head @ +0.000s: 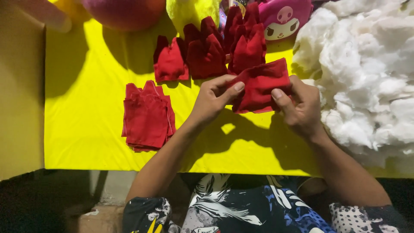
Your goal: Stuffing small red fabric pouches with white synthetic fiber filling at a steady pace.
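Both the left hand point(213, 97) and the right hand point(299, 105) pinch 1 red pouch point(261, 86) above the yellow cloth point(86, 108). A flat red stack point(146, 116) lies left of them, and white stuffing point(366, 73) is piled just right.

Hard light from above — the yellow cloth point(86, 129) glares, dark shadows fall under both arms; corners dim, focus sharp.
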